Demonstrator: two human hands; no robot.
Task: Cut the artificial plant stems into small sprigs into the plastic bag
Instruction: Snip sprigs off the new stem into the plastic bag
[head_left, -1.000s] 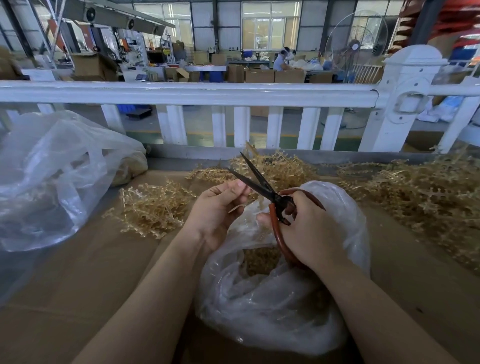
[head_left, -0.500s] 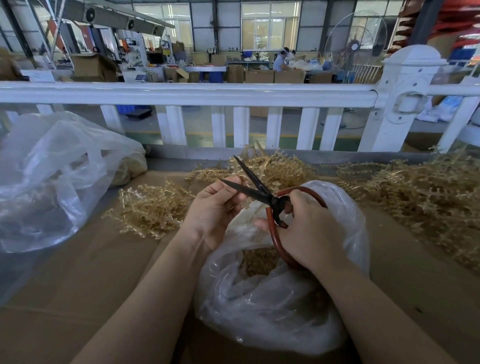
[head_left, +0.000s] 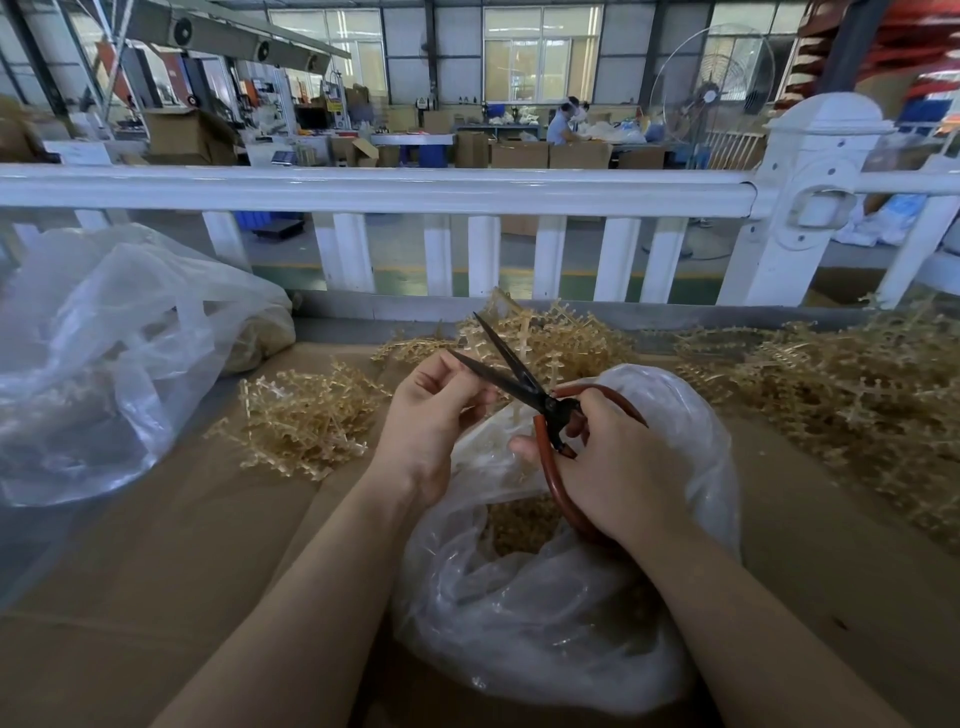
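While scissors gape, left grip pinches beside blades.

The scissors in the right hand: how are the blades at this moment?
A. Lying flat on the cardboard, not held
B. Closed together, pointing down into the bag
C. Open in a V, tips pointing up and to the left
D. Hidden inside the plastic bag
C: the scissors are held by the right hand with dark blades spread in a V above the plastic bag, one tip near the left hand.
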